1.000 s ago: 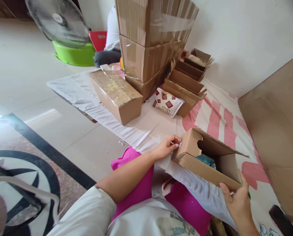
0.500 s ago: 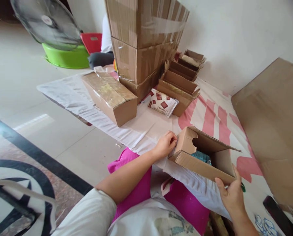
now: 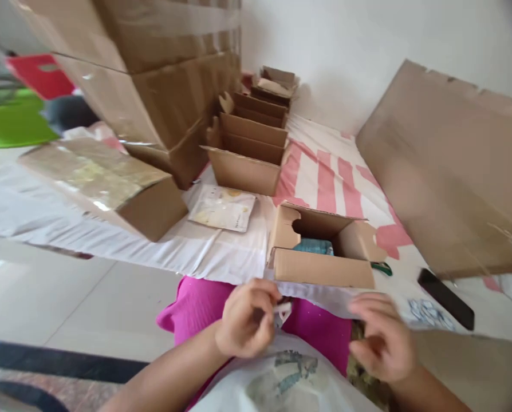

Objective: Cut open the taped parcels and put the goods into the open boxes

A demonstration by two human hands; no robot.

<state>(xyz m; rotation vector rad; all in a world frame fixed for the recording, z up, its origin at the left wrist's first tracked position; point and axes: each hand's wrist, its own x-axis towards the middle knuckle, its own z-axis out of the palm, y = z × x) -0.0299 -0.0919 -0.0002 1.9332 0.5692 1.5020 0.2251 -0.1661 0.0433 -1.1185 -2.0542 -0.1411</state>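
An open cardboard box (image 3: pixel 325 269) stands on the cloth-covered table before me, with a teal package (image 3: pixel 314 246) inside. Below its left front corner, my left hand (image 3: pixel 249 319) is curled, thumb and fingers bent toward each other. A small white strip (image 3: pixel 284 311) shows by its fingertips; whether they hold it I cannot tell. My right hand (image 3: pixel 382 337), blurred, hangs below the box's right end with fingers apart and nothing in them. Both hands are off the box. A white packet (image 3: pixel 224 208) with yellow marks lies flat behind the box, to its left.
Several open boxes (image 3: pixel 247 166) form a row at the back. A taped box (image 3: pixel 110 177) sits at left, beside tall stacked cartons (image 3: pixel 153 91). On the right are a black phone (image 3: pixel 447 297), a green object (image 3: pixel 382 268) and a large cardboard sheet (image 3: pixel 449 171).
Both hands have let go of the box and drawn back toward my lap. The view has swung right. The packet that leaned on a back box now lies flat, another face showing.
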